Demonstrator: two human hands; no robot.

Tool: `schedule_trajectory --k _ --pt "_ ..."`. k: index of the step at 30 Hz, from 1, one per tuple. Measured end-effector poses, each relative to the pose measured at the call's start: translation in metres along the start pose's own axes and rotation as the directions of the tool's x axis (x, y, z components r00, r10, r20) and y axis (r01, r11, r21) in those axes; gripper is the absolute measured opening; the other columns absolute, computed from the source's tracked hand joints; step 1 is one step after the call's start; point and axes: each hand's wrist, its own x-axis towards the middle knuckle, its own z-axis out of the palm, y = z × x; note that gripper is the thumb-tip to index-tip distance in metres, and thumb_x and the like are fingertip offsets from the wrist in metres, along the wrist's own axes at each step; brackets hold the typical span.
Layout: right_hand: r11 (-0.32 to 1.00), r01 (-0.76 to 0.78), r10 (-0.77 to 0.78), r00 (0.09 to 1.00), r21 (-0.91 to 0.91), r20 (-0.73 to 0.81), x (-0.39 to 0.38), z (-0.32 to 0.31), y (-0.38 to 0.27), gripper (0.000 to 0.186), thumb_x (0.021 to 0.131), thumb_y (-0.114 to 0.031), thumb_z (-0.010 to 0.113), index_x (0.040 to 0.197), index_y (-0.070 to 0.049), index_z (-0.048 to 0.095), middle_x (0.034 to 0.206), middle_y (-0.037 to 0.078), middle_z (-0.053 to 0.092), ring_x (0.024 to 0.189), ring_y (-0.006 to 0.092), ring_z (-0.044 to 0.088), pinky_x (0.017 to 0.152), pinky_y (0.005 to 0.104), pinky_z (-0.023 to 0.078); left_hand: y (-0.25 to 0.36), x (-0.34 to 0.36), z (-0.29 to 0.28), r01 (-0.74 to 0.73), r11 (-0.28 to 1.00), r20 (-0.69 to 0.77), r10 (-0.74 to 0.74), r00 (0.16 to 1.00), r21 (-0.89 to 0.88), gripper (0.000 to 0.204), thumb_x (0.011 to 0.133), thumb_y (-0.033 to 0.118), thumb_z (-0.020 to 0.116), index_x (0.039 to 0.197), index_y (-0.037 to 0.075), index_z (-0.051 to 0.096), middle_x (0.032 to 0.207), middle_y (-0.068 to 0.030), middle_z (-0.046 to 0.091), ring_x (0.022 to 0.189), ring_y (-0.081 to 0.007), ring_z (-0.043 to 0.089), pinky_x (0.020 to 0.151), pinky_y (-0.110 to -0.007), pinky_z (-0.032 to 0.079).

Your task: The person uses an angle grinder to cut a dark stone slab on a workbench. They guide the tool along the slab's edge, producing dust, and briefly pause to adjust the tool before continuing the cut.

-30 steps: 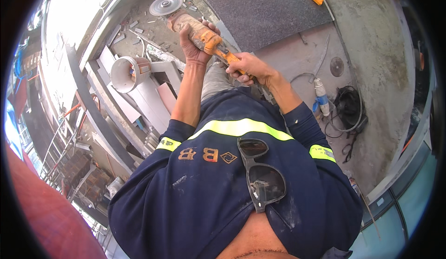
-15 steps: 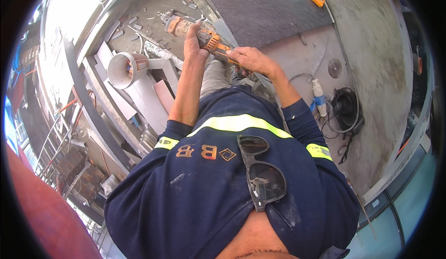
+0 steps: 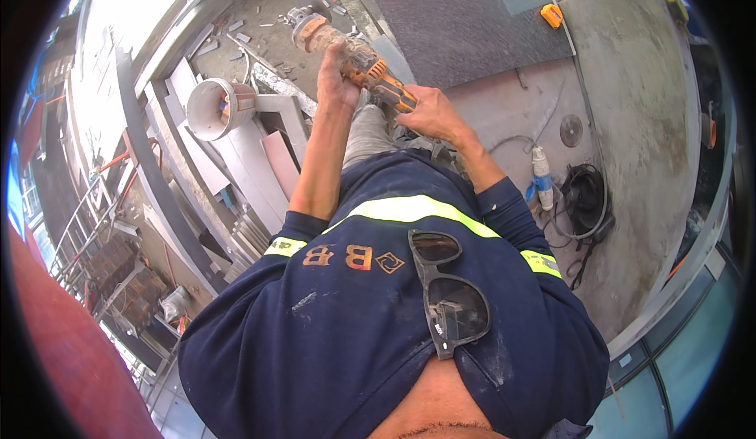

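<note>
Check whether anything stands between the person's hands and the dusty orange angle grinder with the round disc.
Nothing visible does. The bare left hand is directly on the middle of the dusty orange angle grinder, and the bare right hand grips its rear end; the undersides of both grips are hidden.

We distinguish two supports: a large dark slab (image 3: 465, 33), bearing an orange tape measure (image 3: 551, 16) at its right edge, and the grey floor (image 3: 642, 132). On the floor we find a round disc (image 3: 572, 130), a blue-and-white plug (image 3: 542, 175), a black strapped bundle (image 3: 586, 196) and, farther left, scattered offcuts (image 3: 209, 48).
</note>
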Motion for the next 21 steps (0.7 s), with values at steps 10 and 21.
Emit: schedule_trajectory --k 10,21 --pt "0.984 -0.023 0.012 0.998 0.175 0.065 0.004 0.004 0.01 0.033 0.079 -0.023 0.077 0.099 0.002 0.07 0.079 0.009 0.066 0.075 0.0184 0.062 0.071 0.0387 0.052 0.003 -0.012 0.002 -0.018 0.99 -0.048 0.025 0.999 0.143 0.059 0.095 0.027 0.086 0.141 0.003 0.059 0.129 -0.0126 0.066 0.117 -0.0311 0.069 0.099 -0.056 0.06" --pt "0.952 -0.164 0.11 0.971 0.259 0.211 -0.001 0.003 -0.005 0.054 0.091 -0.046 0.081 0.114 0.002 0.074 0.081 0.01 0.072 0.064 0.0211 0.068 0.063 0.0391 0.057 -0.009 0.002 0.009 0.042 0.993 0.018 -0.044 0.999 0.115 0.049 0.093 0.018 0.088 0.13 0.002 0.059 0.117 -0.0148 0.069 0.106 -0.0316 0.073 0.085 -0.053 0.067"
